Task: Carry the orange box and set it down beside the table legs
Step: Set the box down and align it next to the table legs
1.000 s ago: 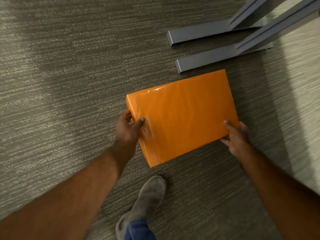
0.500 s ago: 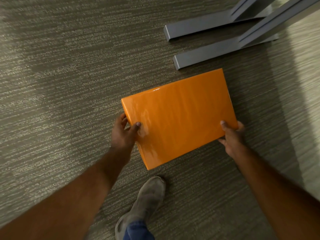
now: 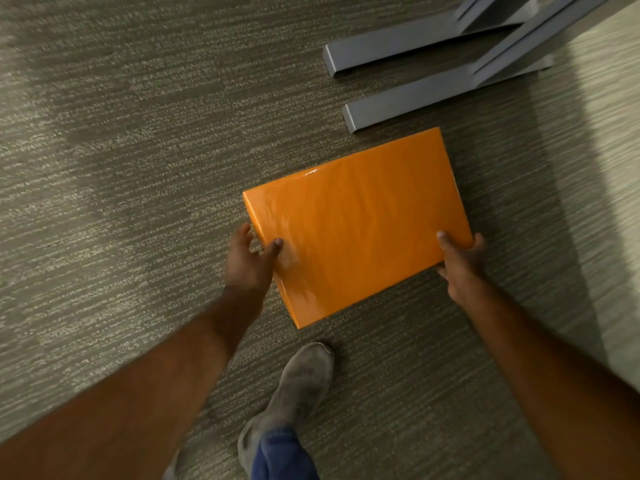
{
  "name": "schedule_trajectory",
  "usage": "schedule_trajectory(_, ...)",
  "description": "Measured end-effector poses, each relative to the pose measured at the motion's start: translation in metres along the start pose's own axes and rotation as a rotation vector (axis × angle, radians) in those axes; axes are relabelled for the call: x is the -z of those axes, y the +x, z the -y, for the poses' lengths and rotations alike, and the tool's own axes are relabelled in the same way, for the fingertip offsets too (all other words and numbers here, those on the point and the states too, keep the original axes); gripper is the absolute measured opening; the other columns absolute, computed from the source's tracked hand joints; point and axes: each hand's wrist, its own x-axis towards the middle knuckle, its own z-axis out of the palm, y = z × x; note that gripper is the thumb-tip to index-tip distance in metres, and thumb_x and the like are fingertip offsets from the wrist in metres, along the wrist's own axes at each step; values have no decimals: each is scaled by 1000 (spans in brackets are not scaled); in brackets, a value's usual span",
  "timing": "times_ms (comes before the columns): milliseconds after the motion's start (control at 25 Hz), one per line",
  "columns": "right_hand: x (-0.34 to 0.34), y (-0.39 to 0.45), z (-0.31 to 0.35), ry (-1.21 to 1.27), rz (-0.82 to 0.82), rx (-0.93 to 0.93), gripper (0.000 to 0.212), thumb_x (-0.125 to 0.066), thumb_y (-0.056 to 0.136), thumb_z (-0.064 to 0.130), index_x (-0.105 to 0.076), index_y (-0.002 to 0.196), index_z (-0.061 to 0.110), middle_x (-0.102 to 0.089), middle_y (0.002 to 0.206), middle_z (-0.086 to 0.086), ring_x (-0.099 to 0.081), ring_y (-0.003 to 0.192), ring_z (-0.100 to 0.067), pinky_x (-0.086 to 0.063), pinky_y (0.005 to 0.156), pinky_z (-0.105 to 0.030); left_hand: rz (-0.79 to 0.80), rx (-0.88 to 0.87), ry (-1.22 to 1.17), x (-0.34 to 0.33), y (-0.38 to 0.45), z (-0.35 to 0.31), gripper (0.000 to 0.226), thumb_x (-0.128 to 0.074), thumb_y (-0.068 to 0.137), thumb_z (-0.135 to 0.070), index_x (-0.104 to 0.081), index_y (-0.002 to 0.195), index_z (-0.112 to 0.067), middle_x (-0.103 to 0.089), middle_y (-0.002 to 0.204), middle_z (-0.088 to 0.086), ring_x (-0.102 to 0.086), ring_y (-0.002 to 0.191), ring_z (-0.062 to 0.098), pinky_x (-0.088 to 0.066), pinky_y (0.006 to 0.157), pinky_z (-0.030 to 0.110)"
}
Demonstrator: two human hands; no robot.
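Note:
The flat orange box point(image 3: 360, 223), wrapped in glossy film, is low over the carpet just in front of the grey metal table legs point(image 3: 412, 102). My left hand point(image 3: 251, 261) grips its left edge with the thumb on top. On its near right corner my right hand point(image 3: 462, 263) holds it, thumb on the top face. The box's far corner lies close to the end of the nearer leg foot. Whether the box touches the floor I cannot tell.
A second grey leg foot point(image 3: 391, 46) lies farther back. My grey shoe point(image 3: 301, 379) and blue trouser leg stand just behind the box. A lighter strip of floor point(image 3: 609, 168) runs along the right. Grey striped carpet point(image 3: 121, 168) spreads to the left.
The box and both hands have shifted a little lower in view and closer to the carpet, staying near the legs' feet. The grip is unchanged.

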Motion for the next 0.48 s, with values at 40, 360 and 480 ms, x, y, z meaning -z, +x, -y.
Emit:
schedule_trajectory(40, 0, -8, 1, -51, -24, 21, 93, -73, 96, 33, -13, 167, 33, -37, 166, -13, -44, 147, -39, -45, 113, -62, -21, -1, 62, 3, -3, 1, 73, -69, 98, -22, -31, 161, -20, -38, 167, 8, -50, 142, 31, -52, 103, 44)
schedule_trajectory(360, 1, -75, -9, -261, -68, 251, 88, -73, 97, 31, -20, 165, 19, -31, 167, -18, -47, 144, -37, -49, 103, -40, 5, -107, 404, 28, -39, -3, 82, -70, 95, -42, -28, 162, -21, -39, 167, 5, -44, 149, 31, -48, 112, 60)
schedule_trajectory(480, 0, -95, -22, -241, -61, 211, 89, -74, 96, 33, -21, 165, 19, -27, 169, -18, -46, 146, -37, -51, 105, -42, 29, -122, 423, 28, -47, -5, 81, -71, 95, -40, -29, 161, -18, -40, 166, 7, -47, 146, 31, -48, 113, 59)
